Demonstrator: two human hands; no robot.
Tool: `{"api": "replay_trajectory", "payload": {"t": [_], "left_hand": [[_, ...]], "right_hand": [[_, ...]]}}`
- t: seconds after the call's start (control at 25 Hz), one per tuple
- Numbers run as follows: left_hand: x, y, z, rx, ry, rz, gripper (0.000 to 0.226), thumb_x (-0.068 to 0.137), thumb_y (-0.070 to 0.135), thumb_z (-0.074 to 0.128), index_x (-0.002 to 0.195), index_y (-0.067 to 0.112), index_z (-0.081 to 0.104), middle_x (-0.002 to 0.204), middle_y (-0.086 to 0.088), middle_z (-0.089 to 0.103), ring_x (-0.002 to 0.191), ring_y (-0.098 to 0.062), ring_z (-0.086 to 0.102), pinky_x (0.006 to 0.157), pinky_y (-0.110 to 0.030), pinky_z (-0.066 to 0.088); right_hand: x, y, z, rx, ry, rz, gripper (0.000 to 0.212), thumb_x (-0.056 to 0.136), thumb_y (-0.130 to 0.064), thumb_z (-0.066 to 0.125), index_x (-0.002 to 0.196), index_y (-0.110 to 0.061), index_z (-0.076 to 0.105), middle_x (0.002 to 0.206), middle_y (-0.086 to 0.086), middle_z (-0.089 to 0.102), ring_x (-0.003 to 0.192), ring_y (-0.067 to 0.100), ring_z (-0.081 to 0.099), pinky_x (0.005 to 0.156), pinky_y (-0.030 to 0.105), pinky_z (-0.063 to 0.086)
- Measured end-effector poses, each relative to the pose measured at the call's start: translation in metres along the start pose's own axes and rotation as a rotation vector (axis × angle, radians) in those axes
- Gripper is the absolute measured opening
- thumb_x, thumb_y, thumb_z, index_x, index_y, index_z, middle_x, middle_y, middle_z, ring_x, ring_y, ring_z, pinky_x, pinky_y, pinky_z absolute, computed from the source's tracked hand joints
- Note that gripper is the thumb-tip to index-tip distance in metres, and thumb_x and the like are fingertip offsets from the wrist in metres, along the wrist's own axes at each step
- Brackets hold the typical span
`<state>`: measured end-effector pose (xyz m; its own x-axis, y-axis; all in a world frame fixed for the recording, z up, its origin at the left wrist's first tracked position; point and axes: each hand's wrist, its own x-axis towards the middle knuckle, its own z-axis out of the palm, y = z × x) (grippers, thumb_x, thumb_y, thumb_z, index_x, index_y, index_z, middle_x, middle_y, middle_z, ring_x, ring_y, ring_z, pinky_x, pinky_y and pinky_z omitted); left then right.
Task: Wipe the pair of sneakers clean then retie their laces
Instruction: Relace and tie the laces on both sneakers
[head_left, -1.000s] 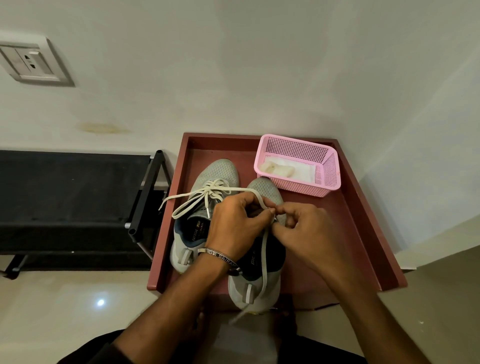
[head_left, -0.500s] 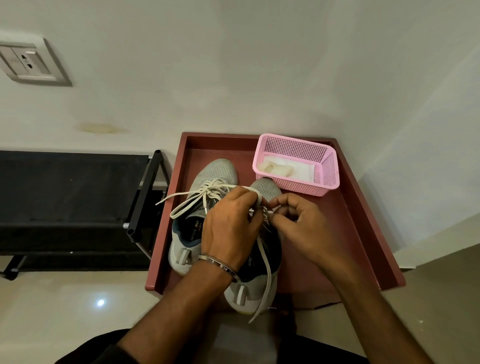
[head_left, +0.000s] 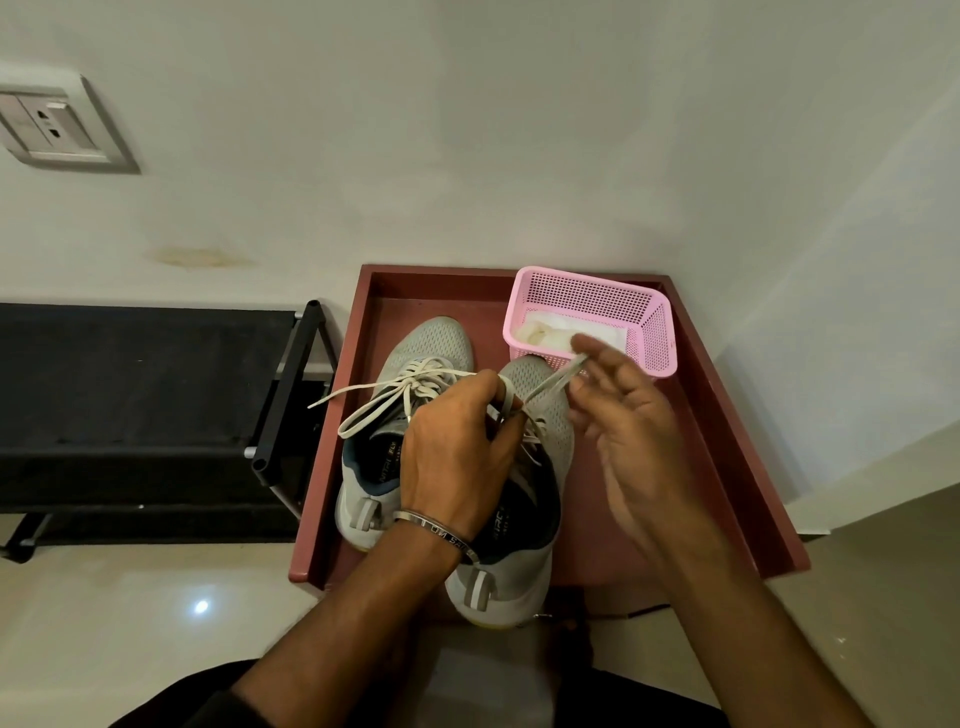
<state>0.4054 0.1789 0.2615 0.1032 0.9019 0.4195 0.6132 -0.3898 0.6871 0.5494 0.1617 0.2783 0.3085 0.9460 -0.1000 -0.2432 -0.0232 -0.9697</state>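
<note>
Two grey mesh sneakers lie side by side on a red-brown tray (head_left: 737, 431), toes towards the wall. The left sneaker (head_left: 410, 358) has a loose white lace trailing off to the left. My left hand (head_left: 457, 447), with a metal bangle on the wrist, sits over the right sneaker (head_left: 550, 415) and pinches its lace at the eyelets. My right hand (head_left: 628, 421) pinches the free end of that lace (head_left: 556, 382) and holds it taut, up and to the right, in front of the basket.
A pink plastic basket (head_left: 649, 322) with a white cloth (head_left: 556, 332) inside stands at the tray's far right. A black rack (head_left: 291, 395) sits left of the tray. The wall is close behind, with a socket plate (head_left: 47, 124) at upper left.
My right hand has moved away from my left hand, up and to the right, drawing a length of the right sneaker's lace out taut. My left hand stays on the shoe.
</note>
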Motion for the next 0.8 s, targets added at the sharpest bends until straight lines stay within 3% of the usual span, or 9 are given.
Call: {"api": "replay_trajectory", "payload": {"t": [0.08, 0.16, 0.28, 0.32, 0.4, 0.52, 0.64, 0.72, 0.8], "left_hand": [[-0.001, 0.0, 0.0, -0.007, -0.002, -0.009, 0.033, 0.082, 0.018, 0.072, 0.073, 0.032, 0.044, 0.077, 0.013, 0.063, 0.068, -0.006, 0.058, 0.059, -0.03, 0.05], [-0.001, 0.001, 0.001, -0.011, 0.009, -0.01, 0.034, 0.081, 0.017, 0.073, 0.073, 0.032, 0.043, 0.078, 0.014, 0.062, 0.069, -0.006, 0.058, 0.059, -0.029, 0.05], [0.0, 0.002, 0.002, 0.001, 0.025, 0.014, 0.035, 0.081, 0.016, 0.074, 0.073, 0.031, 0.043, 0.08, 0.013, 0.059, 0.067, -0.007, 0.056, 0.057, -0.03, 0.049], [0.0, 0.002, 0.002, 0.0, 0.028, 0.016, 0.036, 0.08, 0.015, 0.074, 0.073, 0.03, 0.042, 0.08, 0.012, 0.059, 0.068, -0.008, 0.056, 0.056, -0.031, 0.049], [0.0, 0.0, 0.002, -0.009, 0.03, 0.02, 0.035, 0.08, 0.015, 0.075, 0.073, 0.029, 0.044, 0.081, 0.011, 0.059, 0.068, -0.008, 0.057, 0.056, -0.03, 0.048], [-0.001, -0.002, 0.003, -0.031, 0.031, 0.022, 0.027, 0.08, 0.017, 0.077, 0.074, 0.024, 0.052, 0.078, 0.011, 0.06, 0.07, -0.005, 0.057, 0.058, -0.021, 0.048], [0.0, -0.006, 0.005, -0.103, 0.014, 0.013, 0.023, 0.079, 0.018, 0.08, 0.073, 0.019, 0.057, 0.076, 0.01, 0.063, 0.072, -0.003, 0.06, 0.063, -0.015, 0.049], [0.001, -0.007, 0.002, -0.114, -0.013, 0.0, 0.025, 0.078, 0.024, 0.081, 0.07, 0.019, 0.057, 0.077, 0.01, 0.065, 0.076, -0.001, 0.063, 0.065, -0.016, 0.05], [0.003, -0.011, -0.004, 0.038, -0.042, 0.007, 0.026, 0.081, 0.036, 0.075, 0.068, 0.022, 0.057, 0.077, 0.011, 0.065, 0.077, -0.005, 0.06, 0.068, -0.027, 0.051]], "right_hand": [[0.006, -0.001, -0.011, -0.115, 0.239, -0.064, 0.043, 0.092, -0.004, 0.062, 0.129, -0.026, 0.06, 0.128, -0.009, 0.064, 0.118, 0.007, 0.059, 0.093, 0.025, 0.051], [0.006, 0.001, -0.023, -0.48, 0.37, -0.113, 0.042, 0.092, -0.014, 0.062, 0.129, -0.033, 0.058, 0.126, -0.014, 0.062, 0.114, 0.004, 0.058, 0.091, 0.027, 0.049], [0.0, 0.004, -0.025, -0.801, 0.259, -0.093, 0.016, 0.091, -0.033, 0.062, 0.107, -0.031, 0.061, 0.092, -0.011, 0.074, 0.085, 0.009, 0.069, 0.074, 0.029, 0.054], [-0.002, 0.007, -0.021, -0.802, 0.201, -0.065, 0.011, 0.091, -0.039, 0.062, 0.096, -0.03, 0.063, 0.08, -0.009, 0.074, 0.075, 0.011, 0.071, 0.072, 0.034, 0.056], [-0.007, 0.009, -0.011, -0.741, 0.054, 0.011, 0.027, 0.093, -0.045, 0.058, 0.082, -0.023, 0.071, 0.073, 0.0, 0.073, 0.068, 0.014, 0.07, 0.07, 0.038, 0.058], [-0.01, 0.006, 0.009, -0.378, -0.079, 0.153, 0.026, 0.094, -0.033, 0.061, 0.086, -0.014, 0.077, 0.08, 0.009, 0.074, 0.073, 0.014, 0.07, 0.064, 0.025, 0.054], [-0.009, 0.005, 0.013, -0.047, -0.012, 0.255, 0.009, 0.088, -0.016, 0.068, 0.089, -0.011, 0.076, 0.081, 0.004, 0.073, 0.07, 0.012, 0.069, 0.058, 0.019, 0.052], [-0.004, 0.01, 0.008, -0.028, 0.075, 0.283, 0.005, 0.083, -0.014, 0.073, 0.078, -0.016, 0.073, 0.08, 0.007, 0.068, 0.07, 0.016, 0.063, 0.059, 0.023, 0.048], [-0.001, 0.01, 0.002, -0.134, 0.109, 0.308, 0.012, 0.083, -0.013, 0.074, 0.072, -0.013, 0.068, 0.07, 0.007, 0.061, 0.064, 0.015, 0.055, 0.056, 0.024, 0.042]]}}
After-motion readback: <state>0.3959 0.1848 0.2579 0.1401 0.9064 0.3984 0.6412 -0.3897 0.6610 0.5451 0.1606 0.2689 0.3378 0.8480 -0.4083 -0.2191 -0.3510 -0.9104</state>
